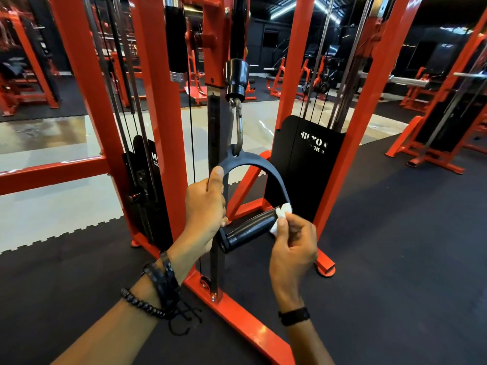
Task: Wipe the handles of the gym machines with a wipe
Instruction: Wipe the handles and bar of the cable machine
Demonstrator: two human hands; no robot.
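At far left, frame: red crossbar (52, 171) of the cable machine, running sideways, pale glossy floor behind it
Left upright: red post (87, 101), black cables beside it, weight stack guard (147, 180) low down, partly hidden
Left forearm: dark braided and beaded bracelets (158, 288) at the wrist
Left hand (205, 206): wrapped around the left arm of the stirrup handle (253, 185), thumb up along the strap, fingers curled behind it, only tips showing near the grip's left end
Centre post: black slotted rail (214, 143) between the red uprights, runs down to the red base bar (237, 312)
Hanger: black cable stopper (236, 75), metal carabiner (237, 125) below it, clipped into the top hole of the handle
Grip: black roller grip (246, 230), tilted, left end lower, right end higher, shiny
Wipe (282, 216): small white wad, touching the right end of the grip
Right hand (292, 246): thumb and forefinger pinching the wipe, other fingers loosely curled under, black band (293, 316) on the wrist
Right of handle: black shroud (305, 164) with partly readable white lettering, red upright (350, 143) next to it
Floor: black rubber mat (395, 246) under the machine
Far right: more red machines (437, 138), well apart
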